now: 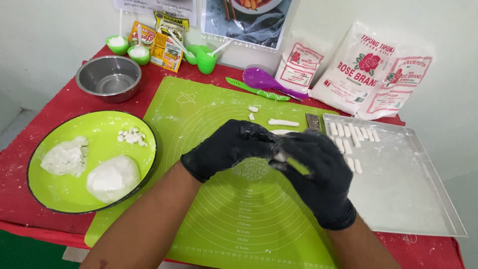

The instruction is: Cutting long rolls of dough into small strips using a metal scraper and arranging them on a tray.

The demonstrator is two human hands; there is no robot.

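I am bringing both gloved hands together over the middle of the green silicone mat [219, 219]: my left hand [226, 147] is curled narrow, and my right hand [313, 174] is folded against it, with a small white piece of dough [282, 156] pinched between the fingertips where the two meet. To roll it well, I judge I should be keeping the pressure light and even, so the piece comes out as slim and straight as the finished sticks [348, 137] lying in rows at the near corner of the metal tray [413, 199] just to the right. A longer dough strip [283, 122] and two small bits are lying on the mat just beyond my hands, beside a scraper's blade [313, 122]. To the left, a green plate [64, 192] is holding two lumps of dough and a scatter of small cut pieces. Farther back, a steel bowl [108, 77], small green cups [205, 59], a purple spoon [264, 79] and three bags of flour [358, 69] are standing on the red-covered table [30, 154], against a pale wall with posters.
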